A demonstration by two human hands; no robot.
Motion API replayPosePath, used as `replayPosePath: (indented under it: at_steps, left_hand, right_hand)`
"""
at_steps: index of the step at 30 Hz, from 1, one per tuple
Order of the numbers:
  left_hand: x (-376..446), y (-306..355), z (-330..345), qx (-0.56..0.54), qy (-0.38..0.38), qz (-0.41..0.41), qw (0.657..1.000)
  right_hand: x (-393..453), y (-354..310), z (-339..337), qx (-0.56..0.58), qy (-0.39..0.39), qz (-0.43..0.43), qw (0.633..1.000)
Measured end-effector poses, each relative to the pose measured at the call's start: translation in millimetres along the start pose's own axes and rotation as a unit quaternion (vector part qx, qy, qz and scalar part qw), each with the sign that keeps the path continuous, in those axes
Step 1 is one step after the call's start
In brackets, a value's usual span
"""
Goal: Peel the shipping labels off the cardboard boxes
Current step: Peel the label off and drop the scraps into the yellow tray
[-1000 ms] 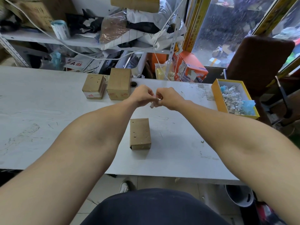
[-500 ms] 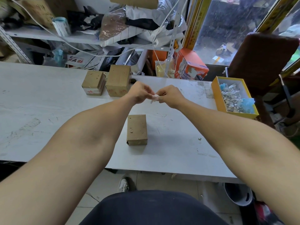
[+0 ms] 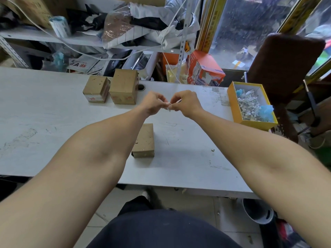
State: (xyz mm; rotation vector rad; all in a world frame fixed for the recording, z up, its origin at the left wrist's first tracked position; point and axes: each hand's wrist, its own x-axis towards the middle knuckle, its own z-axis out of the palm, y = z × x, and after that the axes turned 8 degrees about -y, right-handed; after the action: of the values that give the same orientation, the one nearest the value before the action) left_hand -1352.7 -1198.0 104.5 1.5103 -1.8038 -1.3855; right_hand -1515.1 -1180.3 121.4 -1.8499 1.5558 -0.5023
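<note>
A small flat cardboard box lies on the white table in front of me, its top bare brown. Above and beyond it, my left hand and my right hand meet in the air, both pinching a small crumpled white label scrap between their fingertips. Two more cardboard boxes stand at the table's far side: a smaller one with a white strip and red print on its front, and a taller one right beside it.
A yellow open box holding crumpled label scraps and a blue piece sits at the table's right edge. Cluttered shelves stand behind the table. An orange carton, a brown chair and a floor bucket are to the right.
Both hands stay together, working the scrap; they have shifted slightly and a bit more of the white scrap shows between the fingertips. The boxes have not moved.
</note>
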Motion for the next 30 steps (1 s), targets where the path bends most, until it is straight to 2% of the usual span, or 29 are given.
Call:
replayPosePath:
  at_steps: [3, 8, 13, 16, 21, 25, 28, 30]
  left_hand:
    - [2.7, 0.6, -3.9, -0.032, -0.002, -0.004, 0.999]
    - [23.3, 2.2, -19.7, -0.058, -0.015, -0.008, 0.998]
    - [49.2, -1.8, -35.4, -0.031, 0.017, -0.007, 0.999]
    - [65.7, -2.6, -40.7, -0.002, -0.004, -0.023, 1.000]
    - [85.4, 11.2, -31.9, 0.002, -0.048, -0.034, 0.998]
    - [104.2, 24.9, -21.1, 0.022, -0.081, -0.035, 0.996]
    - [117.1, 42.6, -3.1, 0.024, -0.079, -0.023, 0.996]
    - [125.9, 56.3, 15.2, 0.024, -0.074, -0.013, 0.997]
  right_hand:
    - [8.5, 2.4, 0.9, -0.006, 0.025, 0.003, 1.000]
    - [32.4, 11.1, 4.8, 0.046, 0.043, 0.028, 0.998]
    - [52.1, 9.6, 7.0, 0.034, -0.003, 0.014, 0.999]
    - [61.4, 9.8, 9.4, -0.015, -0.007, 0.028, 0.999]
    - [72.3, 17.6, -4.8, -0.012, -0.010, 0.086, 0.996]
    - [74.3, 32.1, -25.9, -0.002, -0.021, 0.100, 0.995]
    - [76.1, 51.0, -44.9, 0.006, 0.004, 0.117, 0.993]
    - [78.0, 67.3, -60.3, -0.038, 0.004, 0.103, 0.994]
